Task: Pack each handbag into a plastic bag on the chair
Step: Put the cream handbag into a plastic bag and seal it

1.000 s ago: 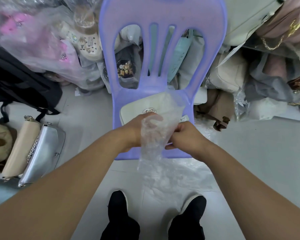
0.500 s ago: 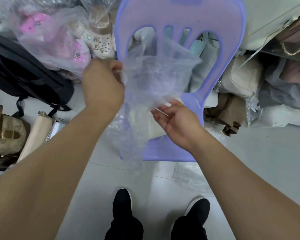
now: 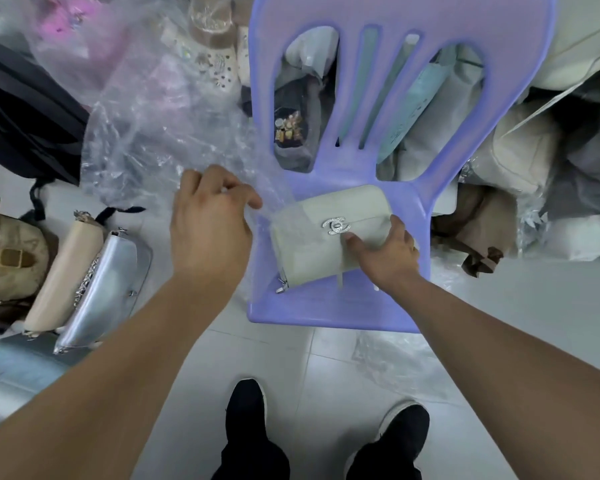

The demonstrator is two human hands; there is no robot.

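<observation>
Handbag (image 3: 312, 251) with interlocked-C clasp (image 3: 336, 226) lay on purple chair (image 3: 326, 310) over white tiles (image 3: 274, 355); my right hand (image 3: 388, 254) gripped it, left hand (image 3: 208, 223) pinched plastic bag (image 3: 146, 143).

Materials / finish:
plastic bag (image 3: 160, 133): thin clear film, crinkled, glossy. chair (image 3: 326, 306): smooth moulded lilac plastic. cream handbag (image 3: 347, 202): matt, with a sparkly metal clasp (image 3: 336, 226). silver handbag (image 3: 108, 282): glossy metallic skin.
</observation>
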